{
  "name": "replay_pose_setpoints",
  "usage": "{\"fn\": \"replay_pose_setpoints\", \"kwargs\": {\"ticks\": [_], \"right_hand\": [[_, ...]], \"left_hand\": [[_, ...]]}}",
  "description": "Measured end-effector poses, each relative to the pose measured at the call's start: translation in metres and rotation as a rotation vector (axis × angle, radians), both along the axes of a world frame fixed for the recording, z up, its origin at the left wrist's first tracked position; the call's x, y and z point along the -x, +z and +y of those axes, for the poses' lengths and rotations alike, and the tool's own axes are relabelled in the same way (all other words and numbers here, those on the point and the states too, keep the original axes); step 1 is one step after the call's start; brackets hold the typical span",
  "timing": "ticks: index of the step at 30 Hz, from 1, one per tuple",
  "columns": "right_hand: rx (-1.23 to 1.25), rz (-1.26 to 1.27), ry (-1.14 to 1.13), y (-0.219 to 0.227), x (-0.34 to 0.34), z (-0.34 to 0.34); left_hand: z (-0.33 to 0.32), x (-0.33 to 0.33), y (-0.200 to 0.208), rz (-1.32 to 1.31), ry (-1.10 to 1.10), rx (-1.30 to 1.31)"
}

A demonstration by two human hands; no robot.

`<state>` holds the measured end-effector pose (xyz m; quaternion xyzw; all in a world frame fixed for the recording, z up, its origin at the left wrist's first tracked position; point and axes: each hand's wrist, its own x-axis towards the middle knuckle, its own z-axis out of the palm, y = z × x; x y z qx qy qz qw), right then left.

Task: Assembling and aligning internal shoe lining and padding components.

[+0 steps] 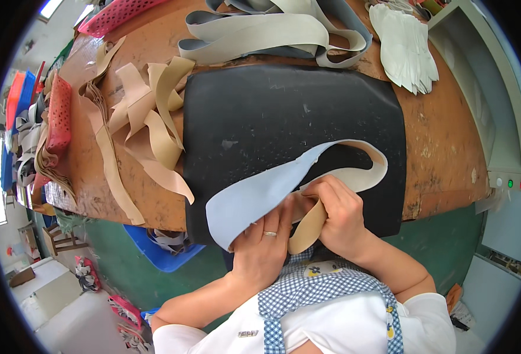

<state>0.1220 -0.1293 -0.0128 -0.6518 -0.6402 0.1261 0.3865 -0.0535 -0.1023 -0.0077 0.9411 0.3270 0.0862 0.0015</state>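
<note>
A wide looped strip (pixel 251 197), pale blue on one face and off-white on the other, curves over a black mat (pixel 290 106). My left hand (pixel 257 253), with a ring on one finger, grips its lower edge; some fingertips are hidden behind the strip. Close on the right, my right hand (pixel 340 215) pinches a narrower tan strip (pixel 309 229) against the inside of the loop. The tan strip's end curls down between my hands. Exactly how the two strips meet is hidden by my fingers.
Tan strips (pixel 163 127) lie left of the mat, and grey-white strips (pixel 260 35) are heaped behind it. White pieces (pixel 402 53) are stacked far right, near a grey machine (pixel 508 141). A pink basket (pixel 58 115) stands at the left edge; a blue bin (pixel 160 251) sits below.
</note>
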Motion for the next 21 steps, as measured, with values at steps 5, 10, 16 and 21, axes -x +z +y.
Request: {"fn": "replay_pose_setpoints", "kwargs": {"ticks": [5, 10, 16, 21], "right_hand": [[0.069, 0.038, -0.025, 0.010, -0.003, 0.003], [0.079, 0.117, -0.054, 0.007, -0.006, 0.006], [0.093, 0.092, -0.100, 0.002, -0.002, 0.002], [0.078, 0.089, -0.104, 0.001, -0.003, 0.005]], "left_hand": [[-0.003, -0.003, -0.003, 0.118, -0.031, -0.048], [-0.002, -0.003, 0.001, 0.201, -0.190, 0.003], [-0.001, -0.006, 0.007, 0.307, -0.212, -0.068], [0.000, -0.005, 0.002, 0.283, -0.216, -0.116]]}}
